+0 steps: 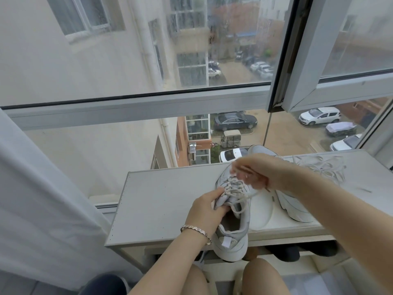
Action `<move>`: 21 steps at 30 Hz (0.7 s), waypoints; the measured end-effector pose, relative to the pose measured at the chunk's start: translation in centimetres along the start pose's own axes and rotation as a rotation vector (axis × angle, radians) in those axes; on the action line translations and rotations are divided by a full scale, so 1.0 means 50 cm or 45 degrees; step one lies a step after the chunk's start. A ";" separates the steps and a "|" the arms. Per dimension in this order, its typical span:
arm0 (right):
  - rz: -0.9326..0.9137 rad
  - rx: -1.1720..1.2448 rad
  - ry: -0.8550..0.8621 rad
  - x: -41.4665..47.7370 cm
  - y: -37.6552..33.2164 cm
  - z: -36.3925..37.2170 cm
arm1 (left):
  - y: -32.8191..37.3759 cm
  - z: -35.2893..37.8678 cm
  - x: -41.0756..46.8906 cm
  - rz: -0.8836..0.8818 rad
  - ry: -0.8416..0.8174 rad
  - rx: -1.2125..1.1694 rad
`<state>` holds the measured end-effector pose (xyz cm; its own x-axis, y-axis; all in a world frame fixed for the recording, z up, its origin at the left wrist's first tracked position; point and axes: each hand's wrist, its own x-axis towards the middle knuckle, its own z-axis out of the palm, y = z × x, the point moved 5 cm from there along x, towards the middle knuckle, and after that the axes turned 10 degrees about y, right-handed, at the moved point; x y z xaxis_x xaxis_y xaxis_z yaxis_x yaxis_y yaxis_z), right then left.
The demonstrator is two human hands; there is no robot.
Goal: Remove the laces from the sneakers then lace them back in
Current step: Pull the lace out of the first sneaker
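A white sneaker lies on the grey shelf top, its heel hanging over the front edge. My left hand grips its tongue and collar. My right hand, blurred, hovers over the eyelets and pinches the white lace, which is threaded through the upper eyelets. A second white sneaker lies on its side to the right, partly hidden behind my right forearm. A loose white lace sits tangled at the shelf's back right.
A large window with a grey frame stands right behind the shelf, and an opened sash juts in at the upper right. A white curtain hangs at the left. Dark shoes fill the shelf below. My knees are at the bottom.
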<state>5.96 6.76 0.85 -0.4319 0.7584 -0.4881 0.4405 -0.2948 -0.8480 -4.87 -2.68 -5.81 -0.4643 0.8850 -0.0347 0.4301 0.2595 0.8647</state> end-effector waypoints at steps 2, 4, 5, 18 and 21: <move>-0.035 -0.642 -0.124 -0.053 0.007 -0.010 | 0.000 -0.004 -0.002 0.001 0.054 -0.027; -0.198 -1.079 0.032 -0.073 0.002 -0.032 | -0.001 -0.006 -0.004 0.001 0.094 -0.049; -0.313 -1.126 0.158 -0.074 -0.005 -0.038 | -0.002 -0.007 -0.004 0.000 0.102 -0.051; -0.719 -1.336 0.304 0.021 0.022 0.072 | -0.018 -0.032 -0.007 0.023 0.103 0.044; -0.663 -1.051 0.537 0.031 0.041 0.056 | -0.024 -0.035 -0.008 0.030 0.151 0.042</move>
<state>4.00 5.70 -2.23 -0.4830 0.8644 0.1395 0.7459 0.4897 -0.4516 -6.58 -4.02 -5.94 -0.5416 0.8393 0.0465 0.4659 0.2537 0.8477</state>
